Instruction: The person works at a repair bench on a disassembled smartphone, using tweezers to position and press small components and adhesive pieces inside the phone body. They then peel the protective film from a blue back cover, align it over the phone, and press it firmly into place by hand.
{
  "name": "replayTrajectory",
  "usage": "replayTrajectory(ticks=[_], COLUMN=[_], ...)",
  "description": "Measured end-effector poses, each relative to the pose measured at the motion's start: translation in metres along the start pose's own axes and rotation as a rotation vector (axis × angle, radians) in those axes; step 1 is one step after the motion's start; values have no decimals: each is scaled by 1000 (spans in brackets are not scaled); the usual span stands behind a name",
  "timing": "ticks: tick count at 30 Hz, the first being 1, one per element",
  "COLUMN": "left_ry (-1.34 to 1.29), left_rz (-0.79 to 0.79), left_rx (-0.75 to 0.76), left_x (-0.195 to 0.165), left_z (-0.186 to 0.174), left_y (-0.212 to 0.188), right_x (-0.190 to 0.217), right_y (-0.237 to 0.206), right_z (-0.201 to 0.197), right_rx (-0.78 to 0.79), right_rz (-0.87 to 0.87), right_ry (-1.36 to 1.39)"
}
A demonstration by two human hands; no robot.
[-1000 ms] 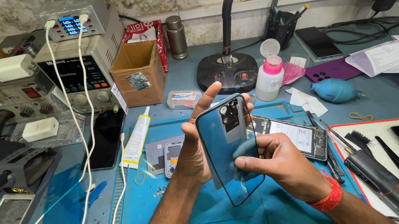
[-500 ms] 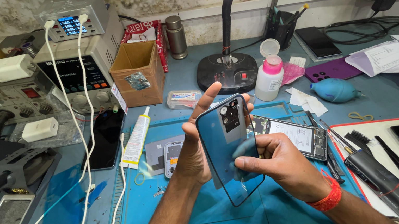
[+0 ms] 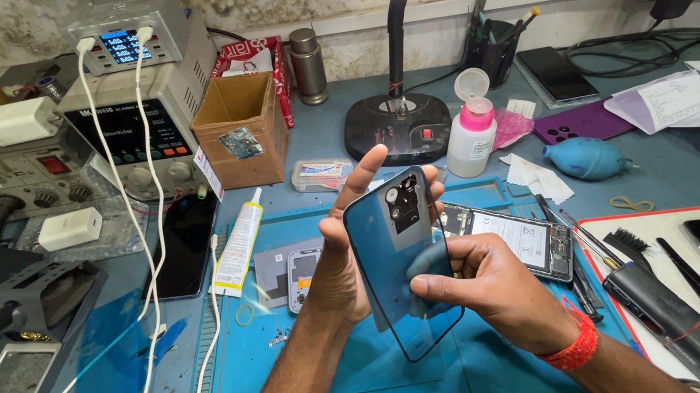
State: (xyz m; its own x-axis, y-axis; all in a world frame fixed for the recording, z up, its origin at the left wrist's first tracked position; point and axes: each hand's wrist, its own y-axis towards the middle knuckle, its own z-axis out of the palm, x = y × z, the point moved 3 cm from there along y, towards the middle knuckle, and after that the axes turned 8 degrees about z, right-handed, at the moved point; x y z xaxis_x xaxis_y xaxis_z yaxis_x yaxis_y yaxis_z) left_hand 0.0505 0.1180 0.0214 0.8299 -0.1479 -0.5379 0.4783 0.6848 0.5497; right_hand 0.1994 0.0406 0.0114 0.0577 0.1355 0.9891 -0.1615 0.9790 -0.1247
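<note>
Hands gripping a blue phone back cover upright above the blue work mat.

Right hand, with a red wristband, is clamped on the cover's lower right edge, thumb pressed on its face; left hand closes on the left edge, fingers spread behind. Just beyond lies an opened phone, a glue tube to the left, then a pink-capped bottle and the lamp base farther back.
</note>
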Motion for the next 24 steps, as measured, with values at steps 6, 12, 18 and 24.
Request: replayTrajectory(ticks=[6, 12, 18, 24], left_ry=[23, 15, 3, -16], left_rz=[-6, 5, 8, 13], left_rx=[-24, -18, -21, -16], left_x=[0, 0, 0, 0], left_z=[0, 0, 0, 1], left_y=[0, 0, -1, -1], right_x=[3, 2, -1, -2], right_y=[-1, -1, 0, 0], right_z=[2, 1, -2, -1], right_rx=[-16, -24, -42, -40], right_rz=[12, 17, -8, -6], right_ry=[-13, -26, -68, -37])
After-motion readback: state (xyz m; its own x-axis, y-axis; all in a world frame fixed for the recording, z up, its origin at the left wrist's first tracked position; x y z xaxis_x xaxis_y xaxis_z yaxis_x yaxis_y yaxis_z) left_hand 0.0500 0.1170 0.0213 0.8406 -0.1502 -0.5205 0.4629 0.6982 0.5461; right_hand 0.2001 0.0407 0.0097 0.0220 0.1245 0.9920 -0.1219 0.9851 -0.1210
